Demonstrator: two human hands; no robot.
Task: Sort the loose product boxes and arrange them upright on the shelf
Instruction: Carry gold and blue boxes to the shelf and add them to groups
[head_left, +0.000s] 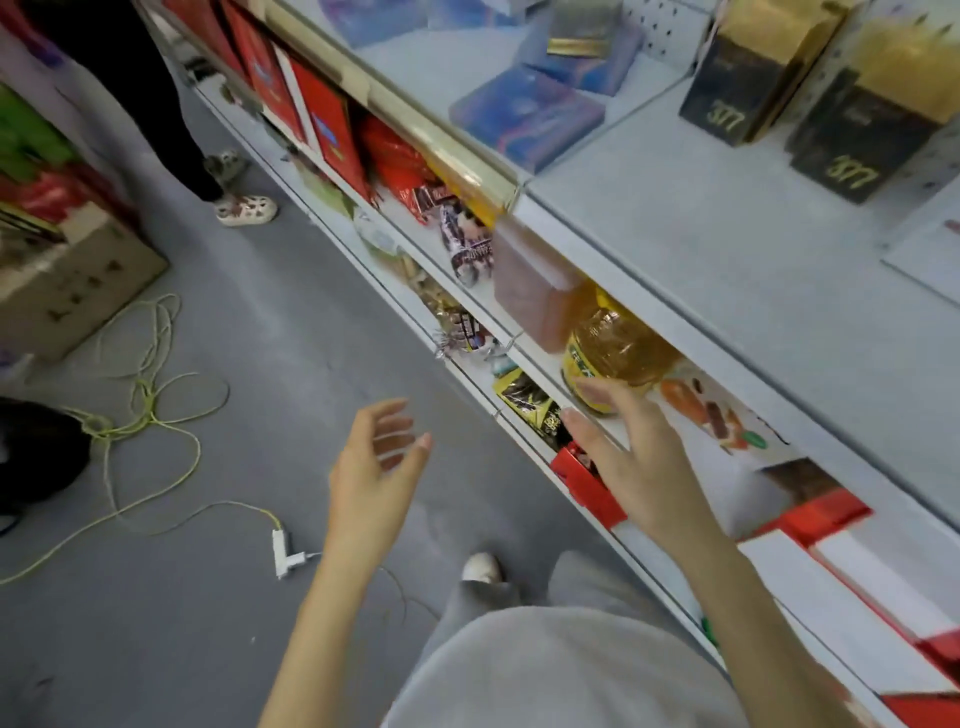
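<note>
Right hand open, fingers spread, empty, at the front edge of the lower shelf, fingertips just before an oil bottle and above a small red box. Left hand open, loosely curled, holding nothing, over the grey floor. On the top shelf, two black-and-gold boxes stand upright near the back edge; blue boxes lie flat to their left. Red-and-white boxes sit on the lower shelf's right end.

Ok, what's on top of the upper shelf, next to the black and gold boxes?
On the upper shelf, blue packs lie flat left of two upright black and gold boxes. The shelf's far right is out of frame.
</note>
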